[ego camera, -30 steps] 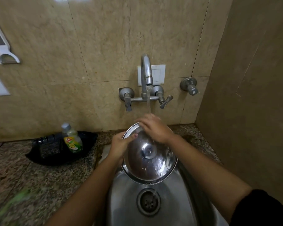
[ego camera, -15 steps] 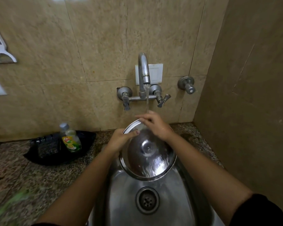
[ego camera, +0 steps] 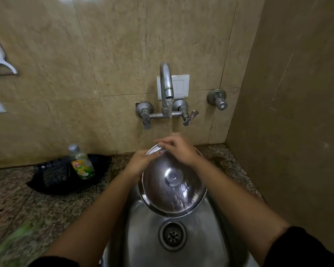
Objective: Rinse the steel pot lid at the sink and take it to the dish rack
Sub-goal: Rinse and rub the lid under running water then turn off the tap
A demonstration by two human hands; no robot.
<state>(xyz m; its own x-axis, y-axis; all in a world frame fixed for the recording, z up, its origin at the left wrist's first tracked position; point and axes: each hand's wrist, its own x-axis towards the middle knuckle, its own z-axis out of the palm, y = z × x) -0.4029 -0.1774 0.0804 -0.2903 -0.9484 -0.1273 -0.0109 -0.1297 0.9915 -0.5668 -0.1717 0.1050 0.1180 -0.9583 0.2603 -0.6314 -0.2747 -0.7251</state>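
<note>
The round steel pot lid (ego camera: 172,187) is held tilted over the steel sink (ego camera: 143,237), its wet surface with a central boss facing me. My left hand (ego camera: 141,160) grips its upper left rim. My right hand (ego camera: 178,149) lies flat on the lid's top edge, fingers spread toward the left, under the stream from the wall tap (ego camera: 167,87). Water runs down the lid toward the drain (ego camera: 172,236). No dish rack is in view.
A dish-soap bottle (ego camera: 81,162) stands in a black tray (ego camera: 54,182) on the speckled counter at the left. Tap handles (ego camera: 189,117) and a separate valve (ego camera: 218,102) stick out of the tiled wall. A side wall closes in on the right.
My right hand has slid leftward along the lid's top rim. The lid has stayed under the stream, held by the left hand.
</note>
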